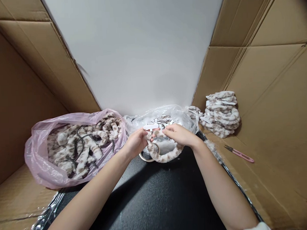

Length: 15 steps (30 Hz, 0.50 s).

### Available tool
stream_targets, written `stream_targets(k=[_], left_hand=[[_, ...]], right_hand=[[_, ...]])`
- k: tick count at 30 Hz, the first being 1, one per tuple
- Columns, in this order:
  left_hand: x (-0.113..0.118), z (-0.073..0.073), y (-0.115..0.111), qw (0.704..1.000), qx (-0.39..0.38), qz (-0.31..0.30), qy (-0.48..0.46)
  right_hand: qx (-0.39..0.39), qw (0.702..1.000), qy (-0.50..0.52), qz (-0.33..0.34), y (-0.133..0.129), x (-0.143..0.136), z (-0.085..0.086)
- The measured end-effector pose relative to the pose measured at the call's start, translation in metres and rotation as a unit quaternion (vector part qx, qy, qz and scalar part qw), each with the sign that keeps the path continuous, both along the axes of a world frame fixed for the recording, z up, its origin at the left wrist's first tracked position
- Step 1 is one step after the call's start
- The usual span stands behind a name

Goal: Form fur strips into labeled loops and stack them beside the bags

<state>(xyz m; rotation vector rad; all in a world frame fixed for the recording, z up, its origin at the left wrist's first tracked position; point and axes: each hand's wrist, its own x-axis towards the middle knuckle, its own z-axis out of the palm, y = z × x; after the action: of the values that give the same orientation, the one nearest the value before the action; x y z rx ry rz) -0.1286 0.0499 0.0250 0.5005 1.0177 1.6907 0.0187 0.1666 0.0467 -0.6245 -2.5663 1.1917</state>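
Observation:
A fluffy white-and-brown band (166,157) hangs in a loop between my two hands, above the front of a clear plastic bag. My left hand (138,141) is closed on the loop's left end, and a white tag (151,127) sticks out at its fingertips. On the other side, my right hand (178,133) pinches the upper right part of the band. Behind the hands, the clear bag (178,111) holds many small white tags (163,120). A cream-coloured ring (147,159) lies on the black surface, partly hidden by the band.
At the left, a pink plastic bag (39,162) holds fluffy pieces and dark cords. Several finished-looking fluffy bands with white tags are stacked (222,116) at the right. Pink-handled snips (239,154) lie on cardboard (275,141). Cardboard walls stand on both sides.

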Motion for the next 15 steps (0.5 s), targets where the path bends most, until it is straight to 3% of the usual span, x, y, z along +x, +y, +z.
stream_targets(k=[4, 9, 13, 15], left_hand=[[0.001, -0.001, 0.0, 1.0, -0.008, -0.001, -0.007], [-0.002, -0.007, -0.002, 0.997, 0.008, -0.019, 0.075], [-0.005, -0.014, -0.001, 0.994, -0.01, -0.012, 0.109], [-0.006, -0.017, 0.001, 0.995, -0.032, -0.016, 0.098]], right_hand=[[0.001, 1.0, -0.007, 0.028, 0.001, -0.003, -0.004], [-0.017, 0.999, -0.011, 0.04, 0.004, -0.001, -0.005], [-0.094, 0.993, 0.067, 0.004, 0.005, 0.0, -0.002], [-0.165, 0.975, 0.145, -0.023, 0.002, -0.001, 0.001]])
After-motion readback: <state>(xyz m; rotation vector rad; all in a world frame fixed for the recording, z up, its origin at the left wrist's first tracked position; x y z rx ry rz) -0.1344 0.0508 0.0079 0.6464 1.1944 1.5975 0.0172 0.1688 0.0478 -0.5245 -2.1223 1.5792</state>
